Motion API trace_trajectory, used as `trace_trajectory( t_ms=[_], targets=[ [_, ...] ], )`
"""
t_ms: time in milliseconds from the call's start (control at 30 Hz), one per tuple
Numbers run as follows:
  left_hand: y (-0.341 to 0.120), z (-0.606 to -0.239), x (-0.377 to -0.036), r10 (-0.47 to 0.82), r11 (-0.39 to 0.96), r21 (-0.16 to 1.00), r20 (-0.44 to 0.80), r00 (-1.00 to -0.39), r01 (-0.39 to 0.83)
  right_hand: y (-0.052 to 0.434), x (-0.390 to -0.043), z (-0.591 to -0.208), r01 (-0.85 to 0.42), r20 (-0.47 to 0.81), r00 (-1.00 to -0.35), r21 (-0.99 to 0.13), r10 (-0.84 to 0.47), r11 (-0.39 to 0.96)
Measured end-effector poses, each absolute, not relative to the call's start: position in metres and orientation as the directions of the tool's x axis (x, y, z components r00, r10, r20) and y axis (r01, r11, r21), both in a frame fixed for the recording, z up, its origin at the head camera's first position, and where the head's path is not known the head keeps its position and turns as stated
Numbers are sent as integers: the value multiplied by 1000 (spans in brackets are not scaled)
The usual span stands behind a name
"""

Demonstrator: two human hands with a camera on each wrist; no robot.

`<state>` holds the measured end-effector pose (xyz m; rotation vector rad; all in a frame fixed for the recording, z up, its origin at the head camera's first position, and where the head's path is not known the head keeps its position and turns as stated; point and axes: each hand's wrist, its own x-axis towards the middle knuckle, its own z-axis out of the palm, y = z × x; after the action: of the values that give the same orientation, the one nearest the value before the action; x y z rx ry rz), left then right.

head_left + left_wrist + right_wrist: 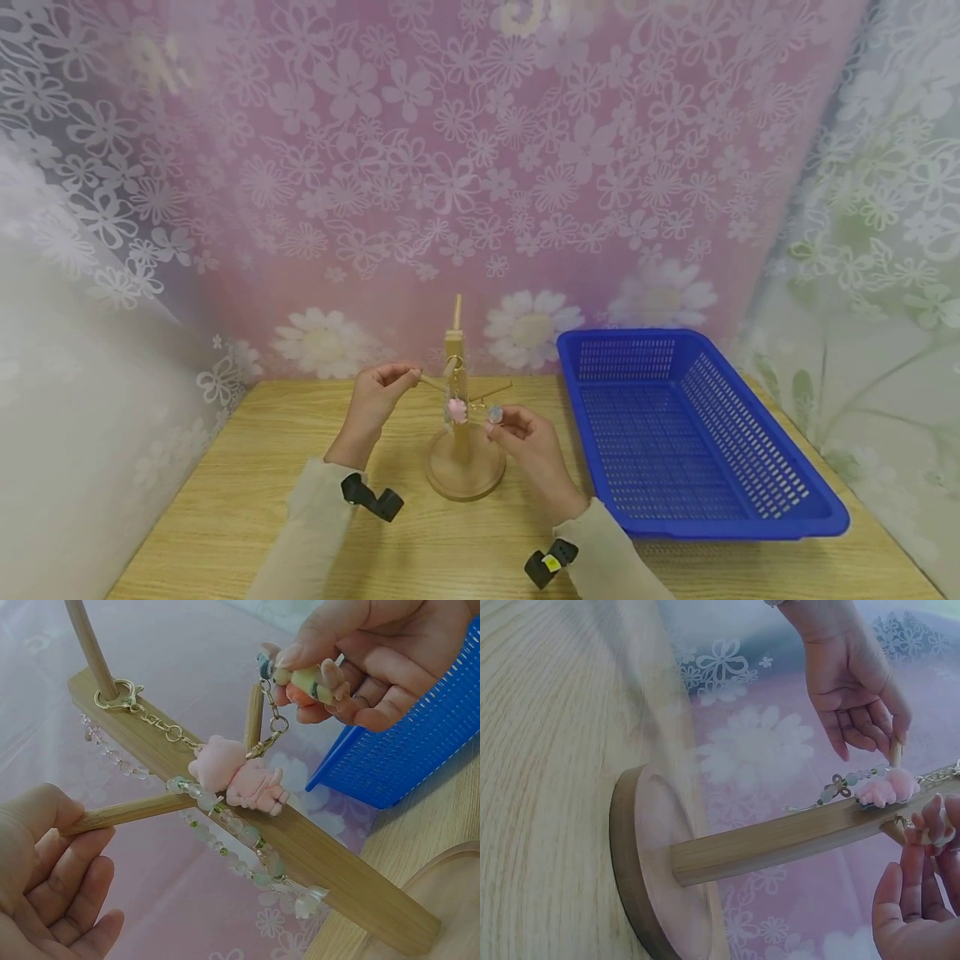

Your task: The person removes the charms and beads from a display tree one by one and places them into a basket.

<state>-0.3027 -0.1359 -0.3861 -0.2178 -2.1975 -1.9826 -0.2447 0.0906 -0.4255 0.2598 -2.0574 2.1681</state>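
A wooden stand with several pegs stands upright on its round base. My left hand pinches the tip of its left peg between thumb and fingers. From that peg hangs a strand of pale green and clear beads. A pink figure keychain hangs by its gold clasp from the front peg, lying against the post. On the stand's right side, my right hand holds a small figurine keychain, yellow and orange with a blue-grey top. Its gold chain and clasp reach to the right-hand peg.
A large blue plastic basket sits on the wooden table to the right of the stand. Behind the table hangs a pink flowered curtain. Pale flowered cloth borders the right side.
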Motion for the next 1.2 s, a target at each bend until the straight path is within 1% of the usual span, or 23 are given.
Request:
trace_trajectory(
  t_ms=[200,300,500,833,1033,1200],
  targets=[
    [-137,-386,-304,-5,94,972,215,-977,213,89,-245,-419,-193,192,-981,-980,7,-53],
    [-136,-386,-304,-7,96,973,212,-977,211,88,-243,-414,-180,180,-984,-981,5,-74],
    [-135,-386,-304,-13,97,972,218,-976,216,88,-239,-404,-203,205,-979,-972,-5,-116],
    [-136,-386,-303,-16,92,975,205,-979,203,90,-237,-390,-204,204,-979,-977,4,-69],
    [-136,-387,-302,-11,89,977,194,-981,192,95,-238,-385,-196,199,-980,-974,-15,-111],
    [-135,-387,-302,-12,87,978,190,-982,188,102,-238,-379,-201,203,-979,-977,-18,-72]
  ],
)
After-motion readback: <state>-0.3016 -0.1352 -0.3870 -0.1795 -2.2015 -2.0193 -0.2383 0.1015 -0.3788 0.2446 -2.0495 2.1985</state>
